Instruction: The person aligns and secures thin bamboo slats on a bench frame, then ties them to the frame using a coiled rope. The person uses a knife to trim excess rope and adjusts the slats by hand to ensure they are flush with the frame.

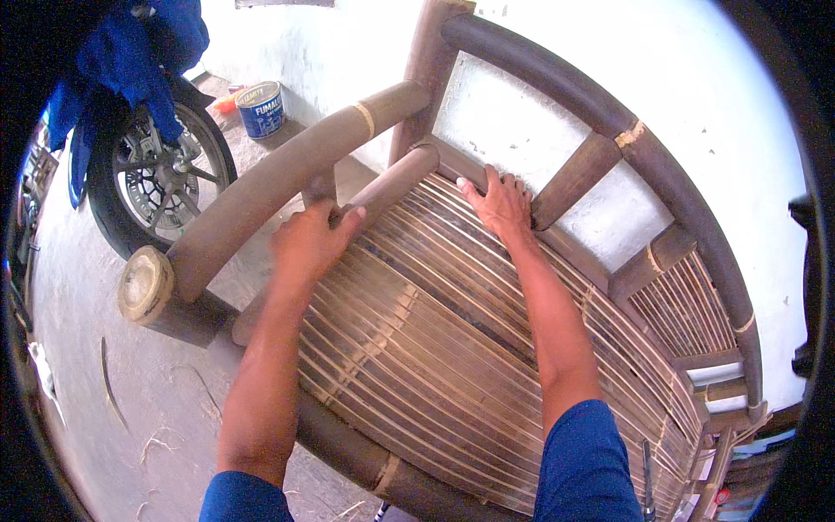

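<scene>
A brown bamboo bench (461,348) with a slatted seat fills the middle of the view. My left hand (309,244) is wrapped round the bamboo rail at the seat's left end, its thumb along the top and its fingertips hidden. Further right, my right hand (503,204) grips the rail along the seat's back edge. Its thumb stretches left and its fingers curl over the rail towards the wall. Above my left hand curves the armrest (287,178), joined to a thick corner post (426,65).
A motorcycle wheel (165,170) with blue cloth above it stands at the left. A blue tin (261,110) sits on the floor by the white wall (348,70). A thin dark tool (648,478) lies at the seat's lower right. Dry strips litter the concrete floor.
</scene>
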The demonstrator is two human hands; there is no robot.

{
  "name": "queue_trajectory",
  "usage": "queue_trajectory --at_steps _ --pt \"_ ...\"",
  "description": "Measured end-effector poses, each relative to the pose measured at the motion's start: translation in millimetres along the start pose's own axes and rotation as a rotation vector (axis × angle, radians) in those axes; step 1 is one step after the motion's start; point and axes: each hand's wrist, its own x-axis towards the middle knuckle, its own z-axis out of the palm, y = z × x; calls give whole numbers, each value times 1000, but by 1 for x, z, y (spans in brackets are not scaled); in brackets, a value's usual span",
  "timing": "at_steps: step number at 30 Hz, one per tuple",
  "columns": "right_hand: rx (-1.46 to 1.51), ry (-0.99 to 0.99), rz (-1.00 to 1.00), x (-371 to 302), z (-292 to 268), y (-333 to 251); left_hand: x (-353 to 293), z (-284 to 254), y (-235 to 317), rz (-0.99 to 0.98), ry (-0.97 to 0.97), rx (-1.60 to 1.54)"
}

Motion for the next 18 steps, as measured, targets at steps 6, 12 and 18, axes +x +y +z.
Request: queue_trajectory --at_steps 6,12,18 --pt "18 188 -156 -10 3 1 -1 6 4 55 -3 32" --pt "-170 309 -276 -15 4 -3 -1 10 4 42 17 56" --pt "-136 80 -150 -18 0 -9 -2 9 7 40 -4 68"
